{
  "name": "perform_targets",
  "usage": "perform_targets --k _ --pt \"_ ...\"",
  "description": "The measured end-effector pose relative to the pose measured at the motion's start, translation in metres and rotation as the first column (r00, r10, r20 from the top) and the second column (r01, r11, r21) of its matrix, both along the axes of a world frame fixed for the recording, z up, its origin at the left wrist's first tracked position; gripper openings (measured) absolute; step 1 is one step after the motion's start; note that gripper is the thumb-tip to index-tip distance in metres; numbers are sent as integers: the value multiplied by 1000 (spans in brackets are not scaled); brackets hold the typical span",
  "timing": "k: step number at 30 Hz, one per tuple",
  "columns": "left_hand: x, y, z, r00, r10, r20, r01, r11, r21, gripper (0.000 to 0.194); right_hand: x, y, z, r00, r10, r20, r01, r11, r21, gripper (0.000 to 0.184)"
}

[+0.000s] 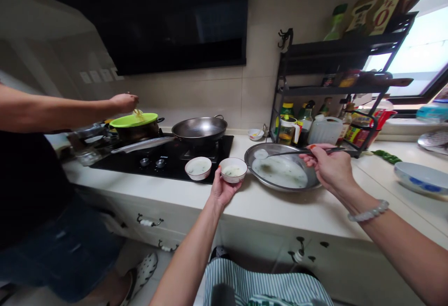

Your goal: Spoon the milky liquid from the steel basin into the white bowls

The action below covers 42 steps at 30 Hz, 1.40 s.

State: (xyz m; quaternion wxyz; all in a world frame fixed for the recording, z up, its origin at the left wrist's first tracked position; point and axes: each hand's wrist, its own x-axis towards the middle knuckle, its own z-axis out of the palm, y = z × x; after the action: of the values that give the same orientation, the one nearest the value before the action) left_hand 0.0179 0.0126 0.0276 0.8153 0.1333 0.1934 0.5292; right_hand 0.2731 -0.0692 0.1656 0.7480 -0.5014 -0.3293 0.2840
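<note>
My left hand grips a small white bowl by its side, thumb at the rim; pale soup with green bits lies inside. Just left of it, a second small bowl of similar soup rests on the front edge of the stove. My right hand is closed round the dark handle of a ladle. The ladle's round head, with pale liquid in it, is over the left side of a wide metal basin. Cloudy soup with dark green bits partly fills this basin.
Left, another person's hand holds noodles over a green colander on a pot. A wok sits on the black stove. Right are a rack with bottles, a small dish and a blue-patterned bowl.
</note>
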Motion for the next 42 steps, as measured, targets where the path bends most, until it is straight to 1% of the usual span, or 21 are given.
perform_targets --k 2,4,8,11,13,15,19,20,21,22,23,25,27,28,30,32,34,36,39,42 --pt "0 0 0 1000 2 -2 -2 1000 7 55 -7 4 2 999 40 27 -40 999 23 9" --pt "0 -1 1 1000 -5 -5 5 1000 17 57 -13 10 -1 992 88 86 -91 995 35 7" --pt "-1 0 -1 1000 -28 2 28 999 37 61 -30 16 -15 964 160 214 -171 985 36 17" --pt "-1 1 -2 999 -40 10 40 998 44 62 -44 11 -28 928 200 315 -229 972 58 26" --pt "-1 1 -3 999 -39 9 39 998 39 60 -51 2 -35 882 238 407 -295 952 82 29" --pt "-1 1 -3 999 -32 7 32 999 28 59 -54 -7 -41 812 276 514 -376 921 99 25" --pt "-1 1 -2 1000 -25 19 24 999 24 56 -53 -25 -46 636 305 709 -557 818 147 15" --pt "-1 0 -2 999 -26 22 25 999 28 56 -52 -28 -47 609 309 730 -584 798 150 14" --pt "-1 0 -2 999 -28 23 27 999 31 56 -52 -30 -48 603 311 735 -591 793 149 13" --pt "-1 0 -2 999 -31 22 30 999 35 56 -52 -31 -49 617 313 722 -577 803 146 13" --pt "-1 0 -2 999 -34 20 33 999 38 57 -51 -31 -50 656 305 690 -539 829 145 13" --pt "-1 0 -2 999 -39 14 38 998 44 58 -48 -26 -52 781 253 571 -407 900 157 17" --pt "-1 0 -2 999 -34 4 34 999 42 59 -41 -18 -53 901 171 399 -255 952 168 23" --pt "-1 0 -1 1000 -28 -3 28 999 38 59 -35 -13 -53 939 135 316 -196 965 172 26" --pt "-1 -1 0 1000 -15 -18 15 999 30 58 -21 -3 -53 977 79 196 -111 981 158 31" --pt "0 -1 1 1000 -6 -21 7 1000 30 57 -6 4 -54 983 27 183 -51 990 128 34" --pt "0 -2 2 1000 -1 -14 1 999 34 55 7 9 -58 963 8 268 -29 997 73 35" --pt "0 -2 2 1000 4 -10 -4 999 37 55 14 10 -63 925 33 379 -43 999 18 35" --pt "0 -2 2 1000 11 -12 -11 999 30 56 14 10 -72 858 84 507 -85 996 -20 35" --pt "0 -2 2 1000 14 -14 -14 1000 21 56 8 9 -78 817 121 564 -115 992 -47 34"
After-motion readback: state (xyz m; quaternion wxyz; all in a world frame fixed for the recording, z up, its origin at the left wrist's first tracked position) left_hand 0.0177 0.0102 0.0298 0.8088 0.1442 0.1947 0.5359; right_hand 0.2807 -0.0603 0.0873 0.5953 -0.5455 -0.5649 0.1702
